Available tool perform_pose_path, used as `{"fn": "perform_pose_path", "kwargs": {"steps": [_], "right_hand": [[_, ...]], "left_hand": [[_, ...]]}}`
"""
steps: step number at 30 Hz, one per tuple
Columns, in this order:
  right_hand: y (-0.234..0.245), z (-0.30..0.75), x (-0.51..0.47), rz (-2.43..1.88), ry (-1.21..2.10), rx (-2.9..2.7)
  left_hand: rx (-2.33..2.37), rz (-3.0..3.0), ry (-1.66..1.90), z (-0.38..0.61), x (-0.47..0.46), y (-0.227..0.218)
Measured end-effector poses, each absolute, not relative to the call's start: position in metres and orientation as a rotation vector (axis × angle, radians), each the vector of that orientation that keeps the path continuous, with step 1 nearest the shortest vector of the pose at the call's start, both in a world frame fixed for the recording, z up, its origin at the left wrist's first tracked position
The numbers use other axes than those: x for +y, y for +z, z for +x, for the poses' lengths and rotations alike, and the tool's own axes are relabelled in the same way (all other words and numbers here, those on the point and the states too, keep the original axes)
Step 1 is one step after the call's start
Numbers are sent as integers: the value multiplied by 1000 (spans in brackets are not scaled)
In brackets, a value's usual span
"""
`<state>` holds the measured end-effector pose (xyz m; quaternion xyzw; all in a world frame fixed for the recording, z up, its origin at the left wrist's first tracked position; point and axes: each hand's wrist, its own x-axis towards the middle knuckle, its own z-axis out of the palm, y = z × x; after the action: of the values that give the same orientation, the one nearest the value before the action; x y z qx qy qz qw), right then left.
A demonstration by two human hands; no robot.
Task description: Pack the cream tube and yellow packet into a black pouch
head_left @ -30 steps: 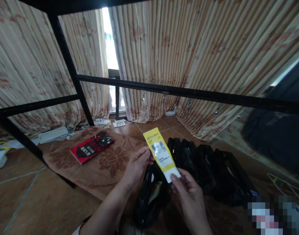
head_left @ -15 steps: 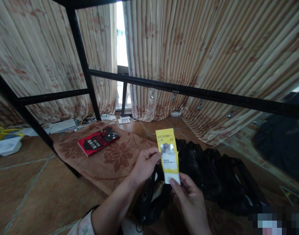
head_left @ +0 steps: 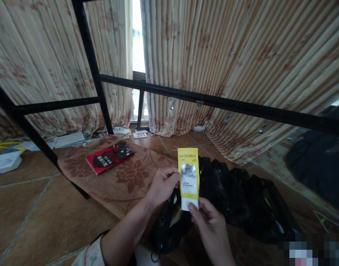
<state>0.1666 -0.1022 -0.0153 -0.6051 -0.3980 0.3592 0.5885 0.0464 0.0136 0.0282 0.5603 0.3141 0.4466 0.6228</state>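
Our left hand (head_left: 164,186) and right hand (head_left: 210,221) hold the ECOOBIX tube (head_left: 189,173), still capped; a black bag (head_left: 169,236) is at seven o'clock.

A room in a home is indicated: floor-length, pleated beige fabric curtains with reddish flowers (head_left: 165,40) are hung at twelve o'clock, pale-jointed brown floor tiles (head_left: 16,199) are laid at eight, and a brown, flower-patterned cloth mat (head_left: 130,175) is spread at seven.

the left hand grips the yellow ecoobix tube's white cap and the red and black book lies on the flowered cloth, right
Not quite: in the head view, the right hand grips the white cap of the yellow ECOOBIX tube; the rest stands.
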Motion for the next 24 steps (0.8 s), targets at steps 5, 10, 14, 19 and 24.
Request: {"fn": "perform_pose_path", "kwargs": {"steps": [5,10,14,19,24], "right_hand": [[-10,164,-104,-1431,823,-932],[-9,164,-104,-1434,849,-926],[-12,164,-104,-1443,877,-918],[-14,164,-104,-1438,884,-917],[-13,163,-104,-1425,886,-911]], "left_hand": [[719,1284,1038,46,14,28],[706,1303,989,44,15,28],[676,1314,968,43,16,26],[581,1296,895,42,15,24],[488,1267,790,40,12,25]]}}
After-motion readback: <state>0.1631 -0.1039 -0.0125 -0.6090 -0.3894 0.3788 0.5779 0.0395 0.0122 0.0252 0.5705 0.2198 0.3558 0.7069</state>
